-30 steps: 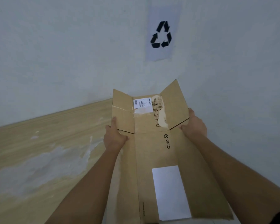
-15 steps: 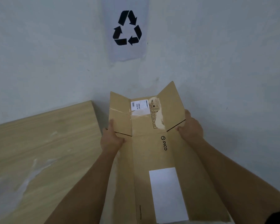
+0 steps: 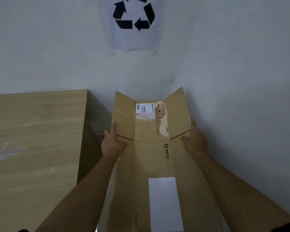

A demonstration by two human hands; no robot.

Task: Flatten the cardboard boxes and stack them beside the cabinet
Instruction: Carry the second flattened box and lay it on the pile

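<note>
Cardboard box (image 3: 151, 156) pinched by left grip (image 3: 113, 143) and right grip (image 3: 195, 139), cabinet (image 3: 37, 139) at 9 o'clock, recycling sign (image 3: 134, 22) at 12 o'clock

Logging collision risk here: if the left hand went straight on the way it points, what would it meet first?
Probably the wall, just past the cabinet corner. The left hand grips the cardboard box edge, pointing wallward. Depth is unclear.

Wooden cabinet top (image 3: 40, 139); whitish smears (image 3: 5, 154) across it
</note>
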